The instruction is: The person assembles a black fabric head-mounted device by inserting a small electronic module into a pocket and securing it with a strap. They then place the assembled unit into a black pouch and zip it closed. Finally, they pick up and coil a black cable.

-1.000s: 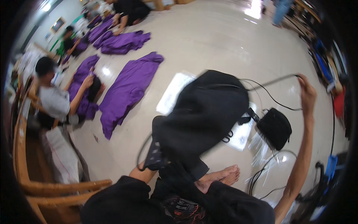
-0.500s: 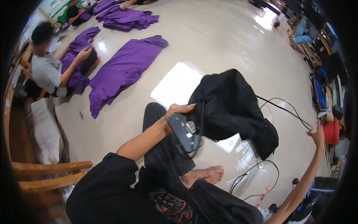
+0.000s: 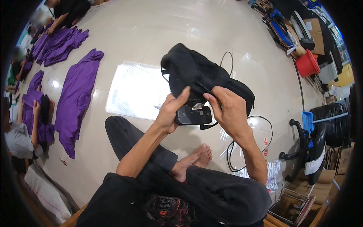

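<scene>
In my left hand (image 3: 170, 113) is a dark, flat, box-shaped device (image 3: 194, 116), gripped along its left side, with a shiny pale part on its upper edge and a short black plug or cable end below. My left thumb lies at the edge of a soft black fabric bag (image 3: 189, 70) just beyond the device. My right hand (image 3: 228, 109) is closed, thumb and finger pinched at the bag's near edge; a thin dark strip leads to the fingertips. A rounded black pouch-like part (image 3: 244, 92) shows behind the right hand.
White sheets (image 3: 130, 90) lie on the tiled floor left of the bag. A black cable (image 3: 270, 126) loops at the right. Purple garments (image 3: 77, 102) are spread at the left, with people beside them. A red bucket (image 3: 307, 64) and a chair base (image 3: 298, 151) stand right.
My right hand has come in from the far right, near the red bucket, to the black bag. The device in my left hand has turned nearly level. The whole view has swung right.
</scene>
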The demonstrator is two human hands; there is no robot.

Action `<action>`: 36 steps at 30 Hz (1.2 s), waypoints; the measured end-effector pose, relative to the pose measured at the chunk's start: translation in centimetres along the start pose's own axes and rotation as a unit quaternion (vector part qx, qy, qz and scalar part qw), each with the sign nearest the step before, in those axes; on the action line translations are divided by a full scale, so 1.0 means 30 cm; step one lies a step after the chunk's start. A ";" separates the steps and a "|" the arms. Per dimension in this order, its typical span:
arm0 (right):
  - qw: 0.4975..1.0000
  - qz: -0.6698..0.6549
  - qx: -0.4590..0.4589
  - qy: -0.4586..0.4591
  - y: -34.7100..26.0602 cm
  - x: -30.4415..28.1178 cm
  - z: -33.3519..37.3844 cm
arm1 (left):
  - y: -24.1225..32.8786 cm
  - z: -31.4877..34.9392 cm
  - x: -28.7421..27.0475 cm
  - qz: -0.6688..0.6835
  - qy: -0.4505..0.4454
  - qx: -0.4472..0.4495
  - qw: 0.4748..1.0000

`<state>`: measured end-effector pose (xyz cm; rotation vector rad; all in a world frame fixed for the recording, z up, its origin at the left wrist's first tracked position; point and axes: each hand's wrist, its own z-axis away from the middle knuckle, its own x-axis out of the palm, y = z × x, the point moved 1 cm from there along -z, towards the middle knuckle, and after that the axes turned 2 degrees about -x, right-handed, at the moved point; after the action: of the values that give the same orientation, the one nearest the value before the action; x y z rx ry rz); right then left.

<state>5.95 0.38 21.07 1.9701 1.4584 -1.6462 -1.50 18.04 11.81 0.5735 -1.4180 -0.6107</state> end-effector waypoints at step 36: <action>0.622 -0.754 0.173 -0.123 0.283 0.192 0.186 | 0.083 0.054 -0.101 0.388 -0.203 0.124 0.890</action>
<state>8.22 -4.44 10.68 -0.0405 3.0692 -2.5586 -3.16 21.91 11.47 0.0264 -1.9710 0.1135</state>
